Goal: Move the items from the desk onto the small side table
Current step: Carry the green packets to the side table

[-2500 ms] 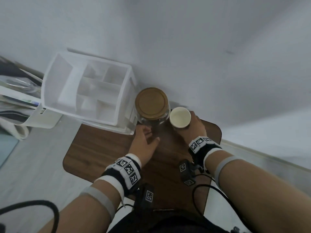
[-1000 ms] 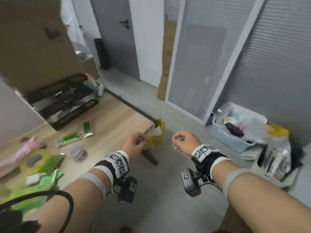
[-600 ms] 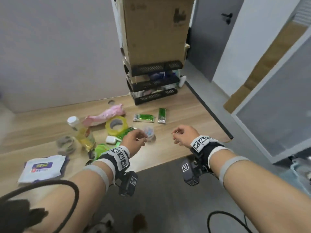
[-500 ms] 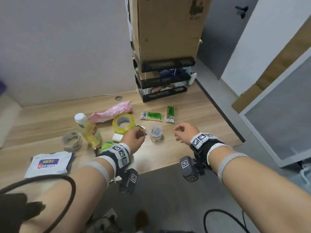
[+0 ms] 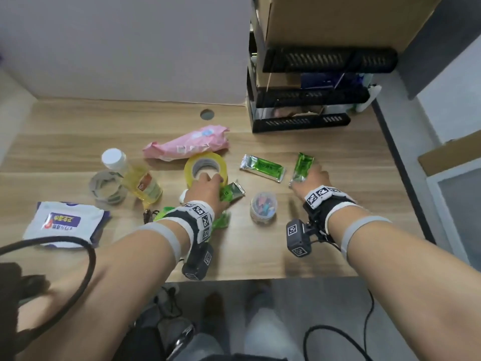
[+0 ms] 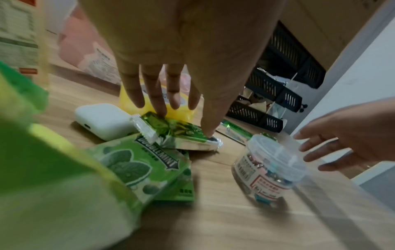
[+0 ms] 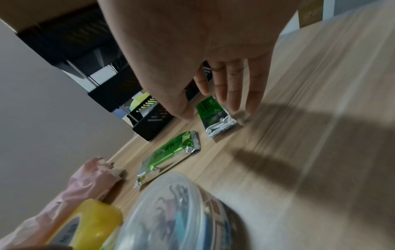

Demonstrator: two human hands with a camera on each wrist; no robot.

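Back at desk (image 5: 325, 238) from side table, both my hands emptied, now reaching for next load. Left hand (image 5: 205, 188), fingers spread, touching green foil sachet (image 6: 177, 130) just beside yellow tape roll (image 5: 205, 168). Right hand (image 5: 311, 179), fingers apart, over sachet (image 7: 213, 115) well right of roll; nothing gripped yet.

The right hand (image 7: 205, 55) is hovering with straight, spread fingers (image 7: 233, 94) over a green packet (image 7: 215, 116) lying on the wooden desk (image 7: 310, 118). A second green packet (image 7: 171, 155) is lying beside it, near a clear tub (image 7: 181, 214), yellow tape (image 7: 89, 219) and a pink pack (image 7: 85, 186).
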